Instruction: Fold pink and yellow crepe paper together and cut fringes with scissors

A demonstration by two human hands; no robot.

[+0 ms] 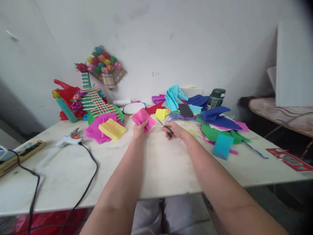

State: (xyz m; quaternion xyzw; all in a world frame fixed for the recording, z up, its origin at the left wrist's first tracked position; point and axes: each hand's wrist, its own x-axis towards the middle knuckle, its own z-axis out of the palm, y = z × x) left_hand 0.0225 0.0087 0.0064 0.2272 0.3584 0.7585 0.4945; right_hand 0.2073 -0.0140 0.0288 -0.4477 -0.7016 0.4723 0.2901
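Observation:
My left hand [140, 129] pinches a pink square of crepe paper [143, 118] between thumb and fingers, just above the table. A pair of scissors with dark handles [168, 130] is gripped in my right hand [175, 131], its thin blades pointing up and left toward the paper without touching it. To the left of my left hand lie magenta paper sheets [102, 125] with a folded yellow piece [112, 128] on top. Beyond the scissors is a small yellow paper square [160, 114].
A white glue gun [69, 140] with a black cord and a power strip [22, 155] lie at left. Behind stand a flower-decorated guitar craft [97, 102] and a teal bottle [66, 110]. Rightward are a phone [186, 110], a dark flask [216, 98] and blue paper [223, 146].

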